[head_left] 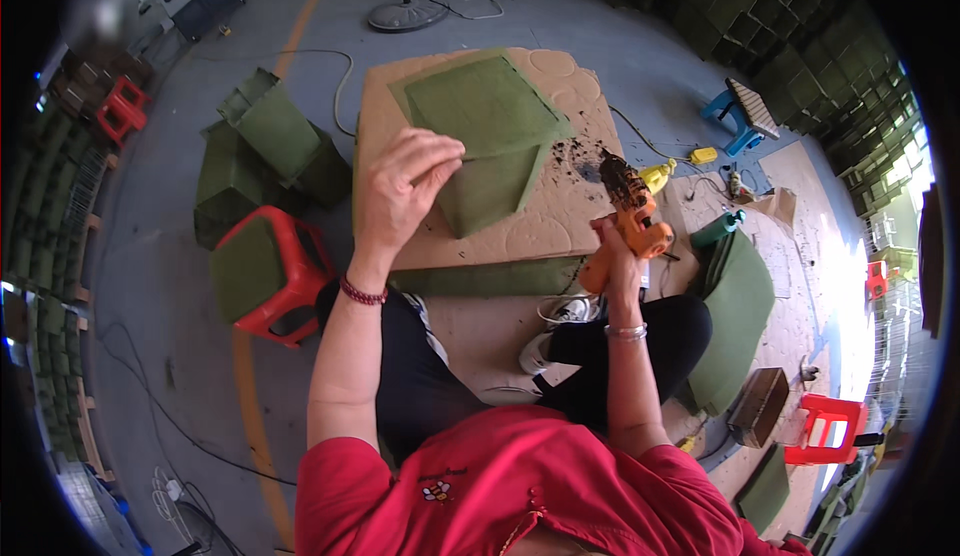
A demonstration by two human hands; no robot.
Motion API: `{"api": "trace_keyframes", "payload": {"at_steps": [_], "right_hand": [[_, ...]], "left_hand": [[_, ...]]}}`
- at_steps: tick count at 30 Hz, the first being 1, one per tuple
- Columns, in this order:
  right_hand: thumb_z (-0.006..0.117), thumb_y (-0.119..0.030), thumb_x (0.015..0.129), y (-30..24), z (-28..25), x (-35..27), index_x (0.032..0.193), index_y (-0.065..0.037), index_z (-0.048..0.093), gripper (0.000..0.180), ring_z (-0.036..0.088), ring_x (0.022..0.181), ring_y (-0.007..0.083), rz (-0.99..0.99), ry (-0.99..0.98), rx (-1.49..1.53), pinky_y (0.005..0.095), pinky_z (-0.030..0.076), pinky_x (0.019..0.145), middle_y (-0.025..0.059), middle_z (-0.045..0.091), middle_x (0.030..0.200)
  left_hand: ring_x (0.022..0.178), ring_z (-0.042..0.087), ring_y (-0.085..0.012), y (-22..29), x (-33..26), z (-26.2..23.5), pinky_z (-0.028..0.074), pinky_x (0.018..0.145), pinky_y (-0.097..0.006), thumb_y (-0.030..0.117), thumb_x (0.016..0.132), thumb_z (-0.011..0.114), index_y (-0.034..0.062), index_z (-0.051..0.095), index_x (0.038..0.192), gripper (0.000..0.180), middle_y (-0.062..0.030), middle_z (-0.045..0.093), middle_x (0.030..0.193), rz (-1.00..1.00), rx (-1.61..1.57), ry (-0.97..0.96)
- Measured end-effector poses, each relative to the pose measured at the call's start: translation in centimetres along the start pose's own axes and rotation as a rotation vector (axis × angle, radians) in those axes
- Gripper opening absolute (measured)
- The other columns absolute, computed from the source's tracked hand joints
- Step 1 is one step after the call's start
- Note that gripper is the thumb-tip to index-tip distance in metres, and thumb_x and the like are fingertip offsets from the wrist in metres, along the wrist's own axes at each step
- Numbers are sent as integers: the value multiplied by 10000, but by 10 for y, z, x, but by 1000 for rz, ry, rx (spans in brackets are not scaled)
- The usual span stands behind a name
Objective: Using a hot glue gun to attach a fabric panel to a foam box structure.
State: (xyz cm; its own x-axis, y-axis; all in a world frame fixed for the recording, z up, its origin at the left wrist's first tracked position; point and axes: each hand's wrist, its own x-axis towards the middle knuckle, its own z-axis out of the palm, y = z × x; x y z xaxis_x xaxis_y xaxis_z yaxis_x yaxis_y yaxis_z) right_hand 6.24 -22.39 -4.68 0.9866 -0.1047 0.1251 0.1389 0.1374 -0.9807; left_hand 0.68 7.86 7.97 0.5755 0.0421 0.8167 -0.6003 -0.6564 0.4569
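My right hand grips an orange glue gun by its handle. Dark residue is caked over the gun's front end, which points up and away from me. My left hand is raised with its thumb and fingertips pressed together. Whatever it may hold is hidden. Behind and beneath that hand, a folded green piece lies on a cardboard-covered work surface. One flat panel of the piece spreads at the far side, and a boxy part sits nearer me. Dark crumbs are scattered beside it, close to the gun.
Green boxes and a red stool stand to my left. On the right are stacked green sheets, a green bottle and a blue stool. Cables cross the floor; a round stand base is beyond the table.
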Motion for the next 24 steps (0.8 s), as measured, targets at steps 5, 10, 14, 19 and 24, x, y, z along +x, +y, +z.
{"api": "trace_keyframes", "payload": {"at_steps": [5,10,14,19,24], "right_hand": [[690,-203,769,0,-5,43,918,9,632,265,636,803,265,-204,45,-689,345,477,692,130,648,863],[662,-212,817,13,-13,48,961,9,623,266,642,850,225,-41,89,-342,346,483,731,105,660,917],[561,-201,906,-38,9,15,1119,19,519,308,629,944,300,-41,-104,362,399,506,834,157,637,971],[518,-313,924,-69,24,-30,1073,0,493,347,611,1021,319,172,-328,721,386,535,810,180,620,1008],[506,-322,937,-69,40,-40,1060,-33,501,314,596,1089,319,408,-374,880,305,545,619,169,635,1044]], "left_hand": [[872,625,-239,4,-10,-3,513,763,-327,-12,708,727,32,700,883,183,-65,680,911,63,122,-100],[882,615,-236,6,-10,1,521,744,-324,-21,685,739,55,703,887,219,-49,670,930,76,183,-108],[880,614,-238,3,-12,-5,528,725,-326,-32,676,735,62,705,883,229,-49,670,936,95,217,-105],[864,601,-246,0,-13,-7,532,705,-334,-58,635,737,106,723,894,307,-53,650,922,116,255,-107],[863,594,-245,0,-16,-8,535,696,-334,-63,610,739,115,723,902,342,-49,632,905,125,288,-121]]}}
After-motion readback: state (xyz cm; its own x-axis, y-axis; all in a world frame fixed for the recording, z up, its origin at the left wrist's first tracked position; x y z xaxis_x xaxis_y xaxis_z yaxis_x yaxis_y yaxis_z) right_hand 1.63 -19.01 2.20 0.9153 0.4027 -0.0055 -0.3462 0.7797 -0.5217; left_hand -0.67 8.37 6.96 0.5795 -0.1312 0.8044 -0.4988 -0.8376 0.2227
